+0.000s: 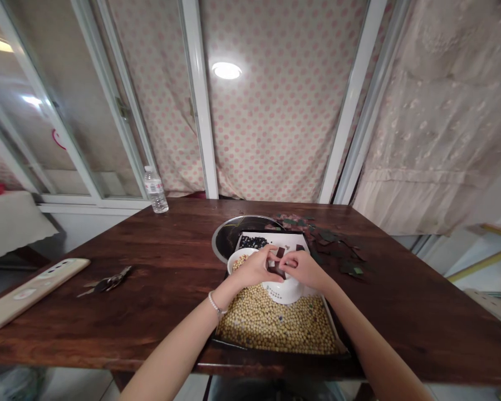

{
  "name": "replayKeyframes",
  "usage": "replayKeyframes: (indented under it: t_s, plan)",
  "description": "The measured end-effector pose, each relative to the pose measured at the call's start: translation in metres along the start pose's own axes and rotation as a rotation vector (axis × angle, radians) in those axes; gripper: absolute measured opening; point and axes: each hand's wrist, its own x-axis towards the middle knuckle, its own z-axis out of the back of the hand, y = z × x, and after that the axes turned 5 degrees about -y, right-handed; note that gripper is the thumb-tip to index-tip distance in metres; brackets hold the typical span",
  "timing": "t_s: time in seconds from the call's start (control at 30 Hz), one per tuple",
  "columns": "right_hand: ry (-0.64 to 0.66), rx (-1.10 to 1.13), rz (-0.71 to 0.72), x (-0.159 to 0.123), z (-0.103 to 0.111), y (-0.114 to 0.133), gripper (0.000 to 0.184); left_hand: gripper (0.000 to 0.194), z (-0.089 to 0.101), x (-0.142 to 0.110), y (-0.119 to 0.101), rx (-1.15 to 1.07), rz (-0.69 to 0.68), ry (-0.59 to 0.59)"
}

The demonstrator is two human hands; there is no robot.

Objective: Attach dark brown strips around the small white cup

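In the head view, I read the person's left hand point(253, 268) and right hand point(304, 270) meeting above a shallow tray point(333, 328). The fingers point(271, 255) of both hands are closed, pinching a small dark brown piece point(276, 270) between them; I cannot tell its material. Directly beneath the hands, a white perforated colander point(286, 292) rests on a bed of round, pale yellow soybeans point(275, 326). A white bowl point(236, 260) of the same beans stands just beside the left hand, and a pearl bracelet point(214, 303) encircles the left wrist.

Farther on, a white sheet point(284, 239) carries a patch of black beans point(253, 242) and overlaps a round, glossy black dish point(223, 239). Flat, dark angular scraps point(338, 245) lie scattered to the far right on the polished dark wood table point(401, 295). To the left lie small scissors point(106, 281) and a cream-coloured phone point(29, 293). A clear plastic water bottle point(155, 190) stands at the far edge.
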Motion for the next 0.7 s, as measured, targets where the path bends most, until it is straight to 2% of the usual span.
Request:
replayKeyframes:
  t_s: [0.23,0.4,0.7]
  plan:
    - [-0.003,0.046,-0.020,0.000,0.000,-0.003,0.012,0.077,0.000,0.000,-0.001,0.012,0.004,-0.005]
    - [-0.008,0.094,-0.059,0.000,0.009,-0.011,0.014,0.076,0.001,-0.001,-0.005,0.016,0.006,0.000]
    - [0.090,0.150,-0.063,-0.009,0.019,-0.013,0.011,0.076,0.000,-0.001,-0.006,0.018,0.009,-0.004]
